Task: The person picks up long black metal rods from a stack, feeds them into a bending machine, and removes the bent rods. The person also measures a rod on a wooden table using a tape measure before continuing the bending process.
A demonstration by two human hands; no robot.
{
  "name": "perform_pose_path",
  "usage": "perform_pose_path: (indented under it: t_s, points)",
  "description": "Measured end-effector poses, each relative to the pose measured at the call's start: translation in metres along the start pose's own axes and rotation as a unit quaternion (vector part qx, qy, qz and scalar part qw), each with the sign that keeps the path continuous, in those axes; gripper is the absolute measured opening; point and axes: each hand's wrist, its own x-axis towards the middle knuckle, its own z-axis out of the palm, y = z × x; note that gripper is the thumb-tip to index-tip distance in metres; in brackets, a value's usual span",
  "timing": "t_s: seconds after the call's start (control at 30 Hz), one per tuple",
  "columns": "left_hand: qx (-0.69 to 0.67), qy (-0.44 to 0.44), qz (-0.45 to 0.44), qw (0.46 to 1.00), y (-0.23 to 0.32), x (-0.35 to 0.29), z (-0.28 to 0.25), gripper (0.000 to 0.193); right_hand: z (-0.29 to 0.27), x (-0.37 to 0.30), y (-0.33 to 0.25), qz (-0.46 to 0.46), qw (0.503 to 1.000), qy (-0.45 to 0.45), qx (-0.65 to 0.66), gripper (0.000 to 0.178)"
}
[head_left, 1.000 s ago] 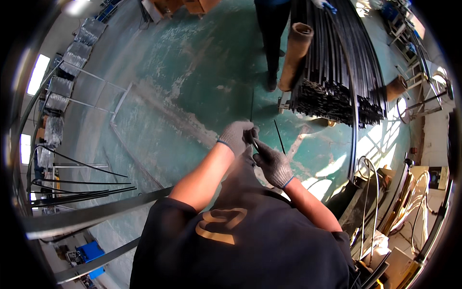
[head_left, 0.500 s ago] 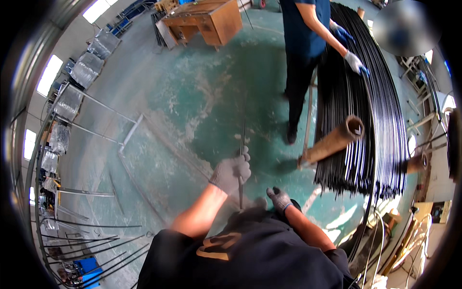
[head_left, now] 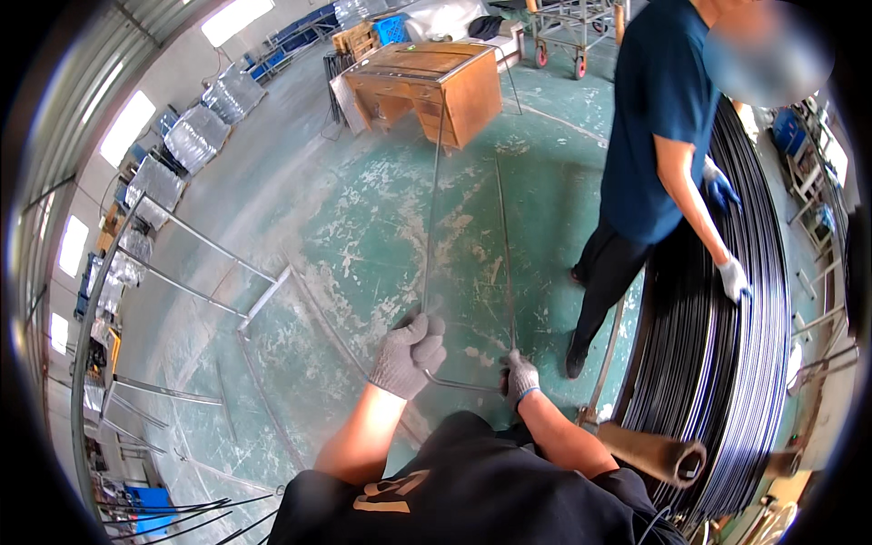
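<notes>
A long thin metal rod [head_left: 431, 236], bent into a narrow U, is in front of me. Its two legs stretch away over the floor, and its short bottom bend runs between my hands. My left hand [head_left: 409, 356], in a grey knit glove, is closed around the left leg close to the bend. The fingers of my right hand [head_left: 520, 379], gloved alike, are wrapped around the right corner. Beside me on the right, a co-worker [head_left: 656, 127] in a dark blue shirt and gloves rests both hands on a thick bundle of black rods [head_left: 708, 363].
A rust-brown pipe [head_left: 652, 451] juts out by the bundle at lower right. To the left stands a metal frame rack [head_left: 213, 300] with protruding bars, and dark rods [head_left: 173, 516] stick out at lower left. A wooden desk [head_left: 472, 95] stands ahead on the green floor.
My right hand has come forward from my body and grips the rod. The rod's U shape now shows in front of me. My view has tilted up, and the co-worker stands more upright.
</notes>
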Motion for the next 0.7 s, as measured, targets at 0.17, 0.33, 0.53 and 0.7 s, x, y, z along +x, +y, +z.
perform_pose_path:
  t_s: [0.17,0.33,0.53,0.7]
  points:
    - [0.161,0.197,0.073,0.964,0.055,0.083,-0.053,0.033,0.05,0.089,-0.101,-0.263,0.925,0.204,-0.18,0.047]
    - [0.19,0.227,0.076,0.952,0.129,0.211,-0.116,0.014,0.13,0.173,-0.213,-0.354,0.902,0.179,-0.169,0.046]
    - [0.175,0.238,0.033,0.955,0.222,0.367,-0.148,0.018,0.218,0.25,-0.338,-0.407,0.85,0.213,-0.257,0.042]
    - [0.188,0.354,0.108,0.909,0.284,0.512,-0.13,0.019,0.297,0.327,-0.446,-0.416,0.826,0.234,-0.3,0.042]
